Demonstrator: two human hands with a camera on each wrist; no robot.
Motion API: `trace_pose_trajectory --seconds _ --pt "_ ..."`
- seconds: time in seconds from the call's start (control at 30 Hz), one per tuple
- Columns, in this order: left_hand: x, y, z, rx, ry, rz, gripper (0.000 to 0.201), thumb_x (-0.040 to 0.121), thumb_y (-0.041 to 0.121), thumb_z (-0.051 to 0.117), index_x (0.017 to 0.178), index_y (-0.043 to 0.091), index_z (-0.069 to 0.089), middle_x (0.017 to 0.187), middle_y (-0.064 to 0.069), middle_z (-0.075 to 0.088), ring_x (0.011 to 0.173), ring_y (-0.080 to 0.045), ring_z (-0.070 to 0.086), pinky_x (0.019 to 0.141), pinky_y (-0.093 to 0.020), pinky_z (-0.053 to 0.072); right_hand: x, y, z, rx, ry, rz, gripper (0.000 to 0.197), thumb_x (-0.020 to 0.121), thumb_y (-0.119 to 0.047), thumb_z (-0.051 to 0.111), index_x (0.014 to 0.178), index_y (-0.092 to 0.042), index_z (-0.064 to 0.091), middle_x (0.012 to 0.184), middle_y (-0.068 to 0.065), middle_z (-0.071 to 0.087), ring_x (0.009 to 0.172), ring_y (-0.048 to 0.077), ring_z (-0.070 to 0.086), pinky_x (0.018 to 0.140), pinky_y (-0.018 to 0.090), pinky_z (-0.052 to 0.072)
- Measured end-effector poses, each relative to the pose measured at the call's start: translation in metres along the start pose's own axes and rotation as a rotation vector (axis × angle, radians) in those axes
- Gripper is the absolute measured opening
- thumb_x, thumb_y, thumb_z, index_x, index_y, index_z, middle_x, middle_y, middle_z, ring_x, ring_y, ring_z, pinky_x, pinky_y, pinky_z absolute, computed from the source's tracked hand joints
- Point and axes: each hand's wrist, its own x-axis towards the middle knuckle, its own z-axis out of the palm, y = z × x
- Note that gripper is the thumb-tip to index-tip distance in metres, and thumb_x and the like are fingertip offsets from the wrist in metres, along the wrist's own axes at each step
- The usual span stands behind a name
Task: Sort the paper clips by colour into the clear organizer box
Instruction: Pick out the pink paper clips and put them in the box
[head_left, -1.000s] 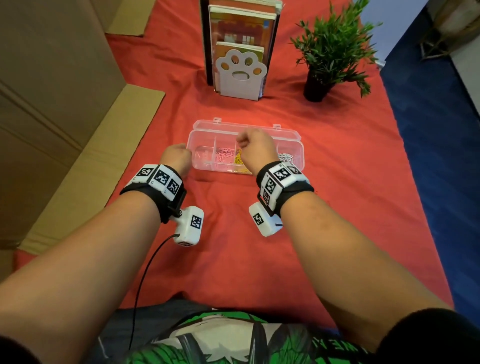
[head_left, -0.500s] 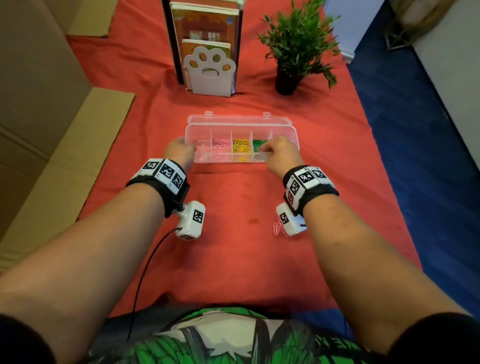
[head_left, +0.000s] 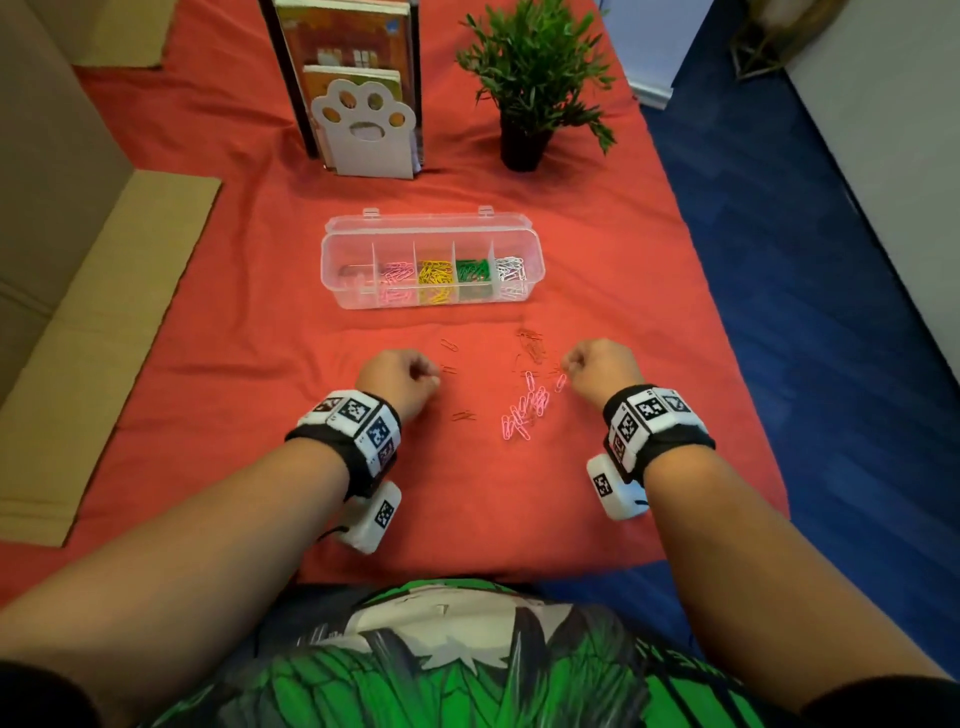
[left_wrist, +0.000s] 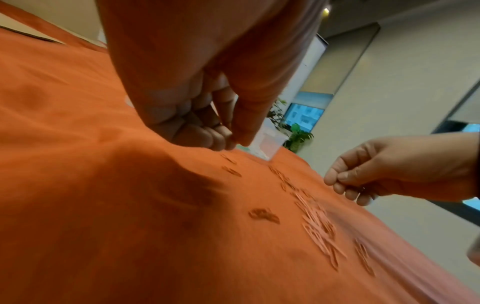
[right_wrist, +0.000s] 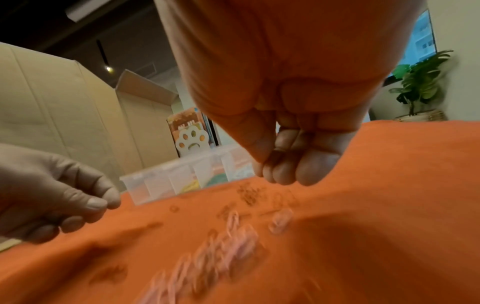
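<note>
The clear organizer box (head_left: 432, 304) lies open mid-table, with red, pink, yellow, green and white clips in separate compartments. Nearer me, loose pink clips (head_left: 524, 410) lie in a bunch on the red cloth, and red clips (head_left: 531, 343) are scattered around them. My left hand (head_left: 434, 375) hovers left of the clips, thumb and fingertips pinched together just above the cloth (left_wrist: 232, 142). My right hand (head_left: 566, 366) hangs right of the clips with curled fingers against the thumb (right_wrist: 270, 164). No clip shows in either pinch. The pink clips (right_wrist: 207, 257) are blurred in the right wrist view.
A white paw-shaped bookend with books (head_left: 366, 130) and a potted plant (head_left: 530, 78) stand behind the box. Flat cardboard (head_left: 78, 338) lies along the left side. The table's right edge drops to blue floor (head_left: 831, 312).
Both hands have drawn back from the organizer box toward me and now hang over the loose clips. The box is uncovered.
</note>
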Motion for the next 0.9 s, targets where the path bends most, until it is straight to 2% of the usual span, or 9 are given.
trace_pose_trajectory --seconds 0.07,0.17,0.27,0.47,0.57,0.63,0.7,0.8,0.9 --pt "-0.006 0.006 0.016 0.078 -0.042 0.012 0.006 0.079 0.018 0.068 0.084 0.016 0.071 0.087 -0.005 0.072 0.073 -0.014 0.060 0.069 -0.021 0.042 -0.003 0.012 0.005 -0.013 -0.021 0.034 0.023 0.085 -0.007 0.046 0.091 -0.010 0.068 0.102 0.013 0.070 0.096 0.028 0.065 0.082 0.026 0.048" --pt "-0.013 0.018 0.037 0.184 -0.072 0.004 0.011 0.077 0.024 0.071 0.082 0.015 0.073 0.086 -0.005 0.074 0.081 -0.019 0.067 0.067 -0.019 0.040 -0.008 0.021 0.009 -0.061 -0.021 0.059 0.022 0.087 -0.015 0.051 0.097 -0.004 0.067 0.104 0.018 0.069 0.099 0.032 0.064 0.085 0.032 0.051" --pt "-0.016 0.029 0.054 0.259 -0.066 -0.018 0.020 0.073 0.035 0.073 0.080 0.016 0.073 0.085 -0.004 0.074 0.084 -0.020 0.067 0.069 -0.020 0.043 -0.008 0.025 0.013 -0.107 -0.023 0.050 0.029 0.091 -0.026 0.055 0.102 -0.001 0.065 0.107 0.021 0.067 0.102 0.034 0.063 0.086 0.033 0.050" --pt "-0.019 0.037 0.079 0.400 -0.031 -0.021 0.041 0.072 0.050 0.069 0.074 0.009 0.069 0.081 -0.011 0.071 0.082 -0.028 0.064 0.066 -0.029 0.047 -0.001 0.018 0.018 -0.191 0.008 -0.066 0.039 0.092 -0.034 0.055 0.102 0.002 0.063 0.108 0.021 0.066 0.102 0.034 0.062 0.083 0.034 0.050" --pt "-0.019 0.037 0.085 0.410 -0.031 -0.011 0.033 0.075 0.042 0.069 0.082 0.010 0.071 0.088 -0.011 0.071 0.088 -0.028 0.064 0.076 -0.033 0.053 0.005 0.014 0.024 -0.253 0.042 -0.171 0.034 0.091 -0.027 0.057 0.106 0.002 0.061 0.115 0.020 0.060 0.107 0.034 0.058 0.089 0.036 0.048" --pt "-0.019 0.038 0.086 0.422 -0.022 0.022 0.026 0.078 0.033 0.067 0.087 0.009 0.072 0.094 -0.012 0.071 0.094 -0.030 0.064 0.081 -0.033 0.052 0.007 0.011 0.026 -0.307 0.046 -0.239 0.026 0.089 -0.011 0.053 0.110 0.003 0.059 0.117 0.019 0.058 0.109 0.034 0.057 0.092 0.037 0.047" --pt "-0.018 0.036 0.087 0.418 -0.018 0.039 0.021 0.079 0.026 0.064 0.089 0.009 0.072 0.096 -0.013 0.071 0.097 -0.030 0.063 0.083 -0.032 0.050 0.007 0.009 0.028 -0.345 0.022 -0.283 0.028 0.086 -0.001 0.046 0.112 0.004 0.057 0.117 0.019 0.058 0.111 0.033 0.055 0.093 0.037 0.046" --pt "-0.016 0.033 0.088 0.391 -0.049 0.051 0.018 0.081 0.019 0.059 0.087 0.008 0.071 0.095 -0.013 0.071 0.097 -0.031 0.063 0.082 -0.031 0.049 0.008 0.013 0.029 -0.269 0.003 -0.236 0.029 0.085 -0.002 0.045 0.111 0.003 0.055 0.118 0.020 0.057 0.109 0.034 0.056 0.091 0.037 0.047" --pt "-0.014 0.031 0.087 0.358 -0.006 0.049 0.022 0.084 0.018 0.051 0.085 0.003 0.068 0.090 -0.019 0.070 0.090 -0.036 0.063 0.077 -0.036 0.049 0.013 0.018 0.031 -0.029 -0.042 -0.134 0.013 0.085 -0.008 0.046 0.093 -0.009 0.055 0.104 0.017 0.064 0.098 0.031 0.061 0.084 0.035 0.049"
